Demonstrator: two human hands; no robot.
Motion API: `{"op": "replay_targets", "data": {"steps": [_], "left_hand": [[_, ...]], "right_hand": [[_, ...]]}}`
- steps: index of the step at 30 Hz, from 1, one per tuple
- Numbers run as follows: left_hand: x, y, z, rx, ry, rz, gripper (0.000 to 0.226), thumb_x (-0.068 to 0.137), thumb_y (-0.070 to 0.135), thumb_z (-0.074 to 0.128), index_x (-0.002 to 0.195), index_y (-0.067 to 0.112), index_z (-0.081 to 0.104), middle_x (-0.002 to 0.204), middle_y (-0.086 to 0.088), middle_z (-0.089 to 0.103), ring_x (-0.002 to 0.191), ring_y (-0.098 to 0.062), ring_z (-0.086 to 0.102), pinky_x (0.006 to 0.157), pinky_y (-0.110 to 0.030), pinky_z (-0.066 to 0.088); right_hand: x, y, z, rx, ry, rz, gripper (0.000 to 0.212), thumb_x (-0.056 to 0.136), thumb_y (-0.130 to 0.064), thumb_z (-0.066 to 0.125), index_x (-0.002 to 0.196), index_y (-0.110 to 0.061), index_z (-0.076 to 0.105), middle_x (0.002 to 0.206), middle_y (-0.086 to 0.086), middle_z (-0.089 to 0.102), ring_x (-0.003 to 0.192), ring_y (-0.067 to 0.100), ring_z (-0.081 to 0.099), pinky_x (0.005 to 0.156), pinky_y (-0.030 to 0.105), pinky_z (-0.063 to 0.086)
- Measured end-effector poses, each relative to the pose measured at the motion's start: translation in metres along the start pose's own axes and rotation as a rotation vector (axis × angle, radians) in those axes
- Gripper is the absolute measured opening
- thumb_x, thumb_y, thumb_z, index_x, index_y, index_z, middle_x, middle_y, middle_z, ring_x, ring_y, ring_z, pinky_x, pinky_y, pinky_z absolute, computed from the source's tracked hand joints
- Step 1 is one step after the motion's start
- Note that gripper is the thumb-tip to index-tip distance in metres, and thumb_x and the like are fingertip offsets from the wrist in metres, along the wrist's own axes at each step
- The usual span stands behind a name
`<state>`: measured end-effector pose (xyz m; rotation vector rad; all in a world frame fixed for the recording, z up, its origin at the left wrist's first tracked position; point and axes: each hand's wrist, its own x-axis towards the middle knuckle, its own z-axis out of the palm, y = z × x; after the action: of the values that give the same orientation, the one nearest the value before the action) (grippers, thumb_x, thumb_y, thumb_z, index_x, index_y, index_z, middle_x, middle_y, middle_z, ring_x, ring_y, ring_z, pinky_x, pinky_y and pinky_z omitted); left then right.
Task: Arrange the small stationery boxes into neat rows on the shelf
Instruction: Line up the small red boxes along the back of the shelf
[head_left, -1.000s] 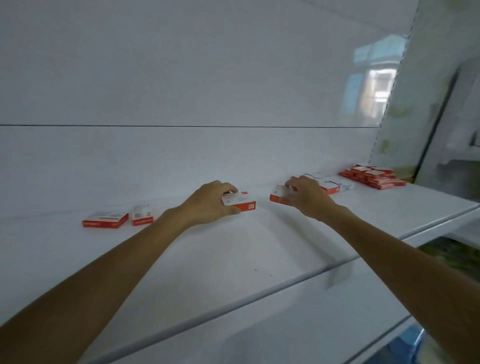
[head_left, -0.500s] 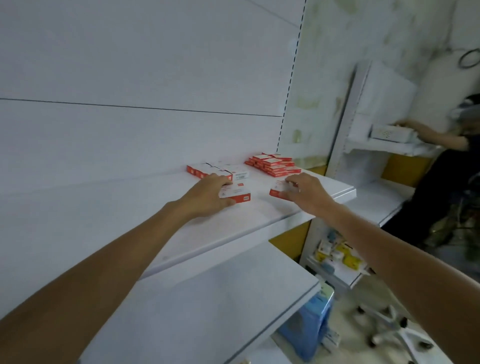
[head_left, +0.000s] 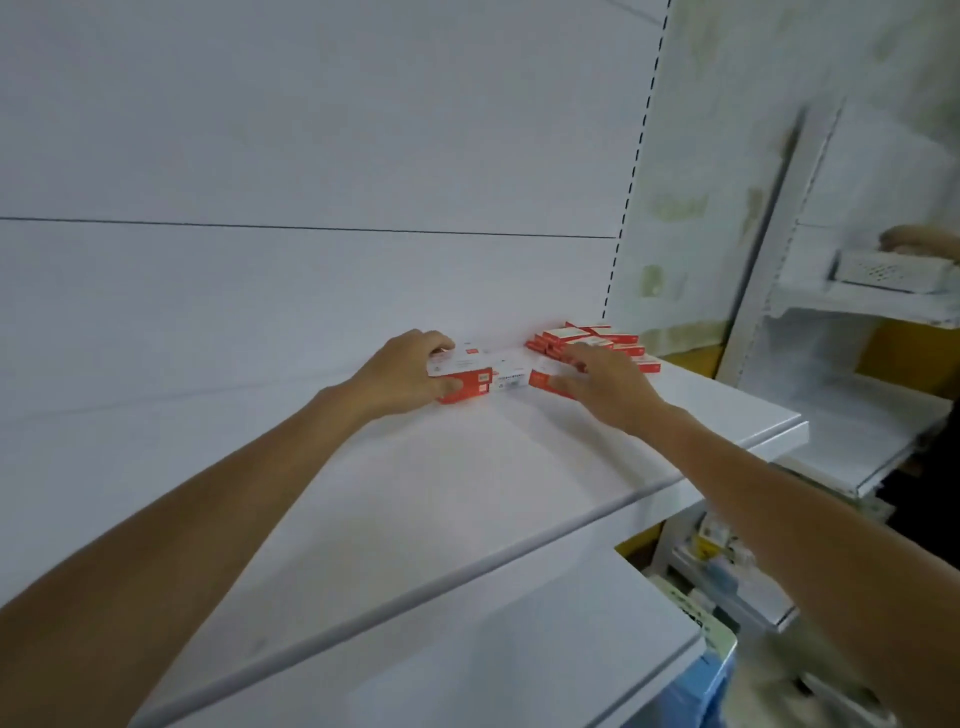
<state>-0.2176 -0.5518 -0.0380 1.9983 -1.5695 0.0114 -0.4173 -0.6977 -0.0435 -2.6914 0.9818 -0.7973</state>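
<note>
Both hands have carried their boxes rightward along the shelf (head_left: 467, 493), closing on the pile at its far right end. Left hand (head_left: 410, 371) — fingers curled over the far edge, thumb on the near face — clamps a red-and-white box (head_left: 465, 387). Right hand (head_left: 610, 387) lies flat, fingers straight, pressing on a second box (head_left: 540, 379). A white-faced box (head_left: 511, 376) sits between the two. Just beyond the right fingertips lies the pile of red boxes (head_left: 618, 338), near the back panel. Label print — too blurred to read.
</note>
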Motion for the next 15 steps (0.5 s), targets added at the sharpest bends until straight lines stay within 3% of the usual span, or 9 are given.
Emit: {"op": "replay_targets", "data": {"steps": [6,12,15], "left_hand": [[0.013,-0.021,0.003,0.055,0.016,-0.091,0.048,0.079,0.027,0.067,0.124,0.017,0.05,0.123,-0.009,0.052,0.112,-0.021,0.05,0.092,-0.028,0.037],[0.029,-0.04,0.002,0.079,0.14,-0.233,0.047,0.079,0.029,0.068,0.122,0.016,0.052,0.121,-0.007,0.055,0.108,-0.02,0.052,0.084,-0.023,0.037],[0.045,-0.042,0.008,0.073,0.209,-0.303,0.047,0.078,0.028,0.068,0.121,0.015,0.053,0.12,-0.005,0.056,0.106,-0.018,0.052,0.082,-0.021,0.036]], "right_hand": [[0.059,-0.002,0.037,0.016,-0.083,-0.061,0.044,0.087,-0.042,0.053,0.122,-0.016,0.053,0.122,0.01,0.056,0.112,0.026,0.051,0.092,0.035,0.038],[0.12,-0.013,0.065,0.05,-0.174,-0.275,0.038,0.091,-0.032,0.051,0.127,-0.02,0.052,0.132,0.004,0.048,0.113,0.027,0.048,0.092,0.033,0.039],[0.144,-0.008,0.075,0.061,-0.206,-0.32,0.034,0.088,-0.037,0.054,0.119,-0.023,0.056,0.118,0.006,0.056,0.107,0.026,0.053,0.083,0.032,0.04]]}}
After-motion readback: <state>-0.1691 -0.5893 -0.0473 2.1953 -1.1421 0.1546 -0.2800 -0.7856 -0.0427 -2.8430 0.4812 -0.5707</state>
